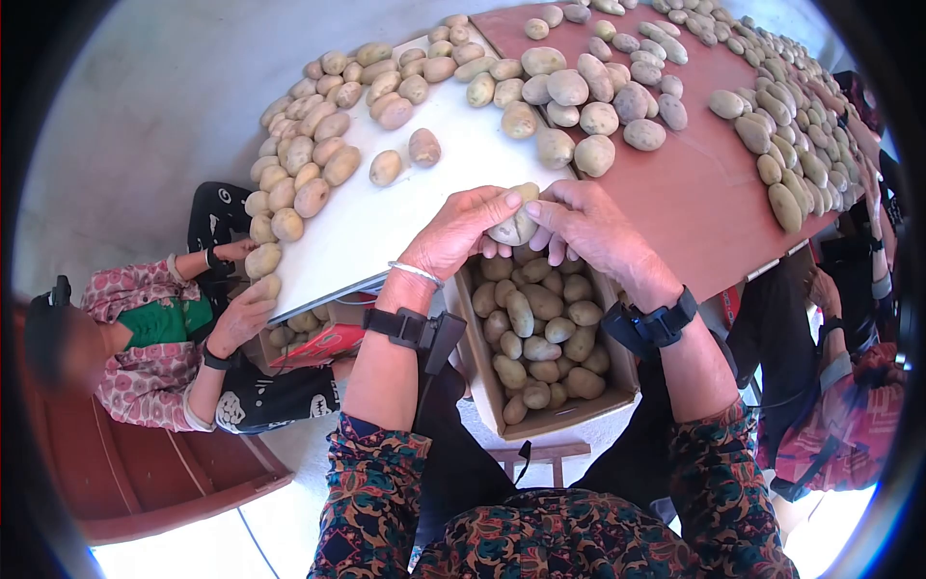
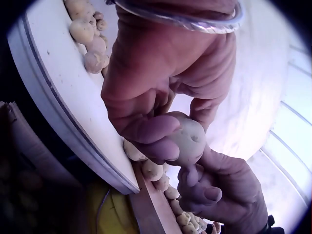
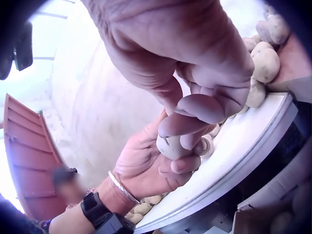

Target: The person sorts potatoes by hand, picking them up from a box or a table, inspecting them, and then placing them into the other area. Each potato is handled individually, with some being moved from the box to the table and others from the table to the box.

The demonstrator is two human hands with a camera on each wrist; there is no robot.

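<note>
My left hand [image 1: 451, 234] grips a pale potato [image 1: 511, 230] at the near edge of the tables. Its thumb lies over the top of the potato, and its curled fingers show around the side in the left wrist view. From the other side my right hand [image 1: 596, 230] pinches the same potato, thumb on it and fingers bent against it. A dark crack or mark shows on its skin in the right wrist view. Just below both hands stands an open cardboard box [image 1: 492, 410] filled with potatoes [image 1: 540, 333].
Potatoes line the far edge of the white tabletop [image 1: 386, 217] and pile up on the reddish-brown tabletop [image 1: 690, 193]. A person [image 1: 145, 338] sits at the left, hands at the table edge, beside another box [image 1: 333, 343] of potatoes. More people sit at the right.
</note>
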